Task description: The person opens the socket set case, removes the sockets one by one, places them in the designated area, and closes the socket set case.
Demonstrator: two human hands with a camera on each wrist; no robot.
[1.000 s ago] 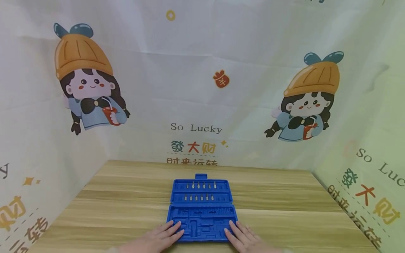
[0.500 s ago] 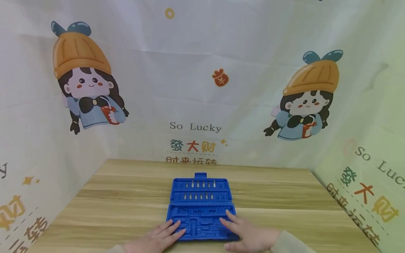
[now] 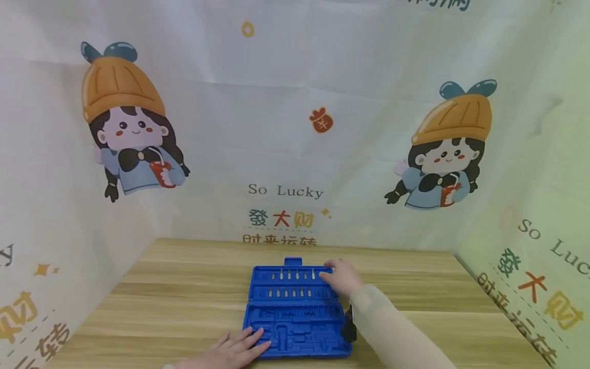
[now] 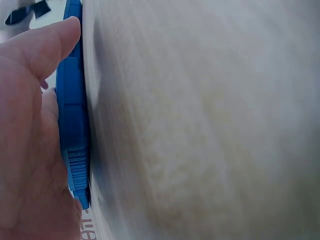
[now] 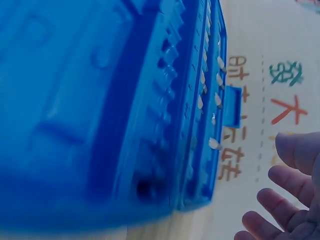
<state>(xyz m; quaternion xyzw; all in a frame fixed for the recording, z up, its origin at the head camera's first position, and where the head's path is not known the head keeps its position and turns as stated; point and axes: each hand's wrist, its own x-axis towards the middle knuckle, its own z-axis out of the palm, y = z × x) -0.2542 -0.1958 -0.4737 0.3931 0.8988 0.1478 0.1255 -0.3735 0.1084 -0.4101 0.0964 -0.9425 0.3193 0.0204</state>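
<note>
A blue plastic bit case (image 3: 304,347) lies unfolded on the table in the head view. Its far half holds two rows of small silver screwdriver bits (image 3: 286,292); the near half has molded hollows. My left hand (image 3: 230,350) rests with extended fingers on the near left corner of the case, and the left wrist view shows the case's side (image 4: 74,110) beside the thumb. At the far right corner is my right hand (image 3: 344,277), near the end of the top bit row. In the right wrist view its fingers (image 5: 282,202) look spread and relaxed, holding nothing.
The wood-grain table (image 3: 184,287) extends around the case. Behind and at both sides hangs a pale printed cloth (image 3: 221,128) with cartoon figures. A black device (image 3: 349,328) on the right wrist hangs beside the case's right edge.
My right hand has left the near right corner of the case and moved away from me to the far right corner. The left hand and the case stay in place.
</note>
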